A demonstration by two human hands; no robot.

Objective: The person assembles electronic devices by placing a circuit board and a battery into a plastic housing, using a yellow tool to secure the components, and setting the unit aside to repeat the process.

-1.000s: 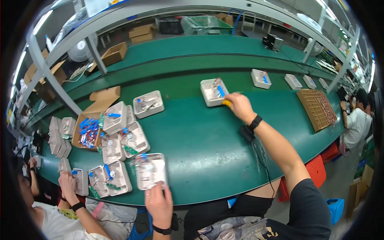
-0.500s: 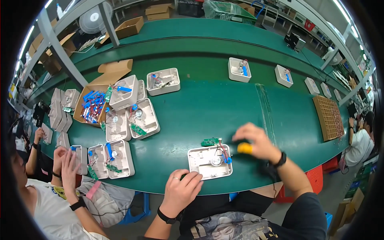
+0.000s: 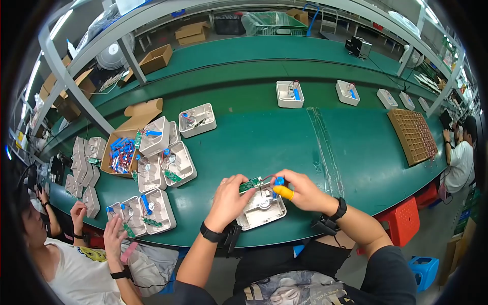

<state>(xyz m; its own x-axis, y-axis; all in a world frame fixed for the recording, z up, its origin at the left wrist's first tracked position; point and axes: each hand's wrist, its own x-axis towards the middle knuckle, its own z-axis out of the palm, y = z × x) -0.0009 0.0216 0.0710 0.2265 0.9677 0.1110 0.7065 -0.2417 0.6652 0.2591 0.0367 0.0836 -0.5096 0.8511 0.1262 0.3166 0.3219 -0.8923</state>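
In front of me a shallow white plastic housing (image 3: 252, 220) lies on the table, with a round silvery part (image 3: 265, 203) inside it. My left hand (image 3: 230, 201) pinches a small green circuit board (image 3: 250, 184) above the housing's far left corner. Close to its far right corner, my right hand (image 3: 301, 192) grips a blue battery (image 3: 278, 183); a yellow finger cover sits on one of its digits. Thin wires run between the board and the battery area. The hands partly cover the housing's sides.
On the left, several white housings (image 3: 178, 179) with boards and blue parts crowd around a cardboard box (image 3: 105, 161) of wired blue batteries. More housings (image 3: 290, 103) line the far side. A compartmented brown tray (image 3: 406, 134) lies right. One co-worker sits at my left, another far right.
Both hands have come together over the housing. The left has taken up the circuit board, and the right has moved left onto the blue battery. The view has shifted slightly.
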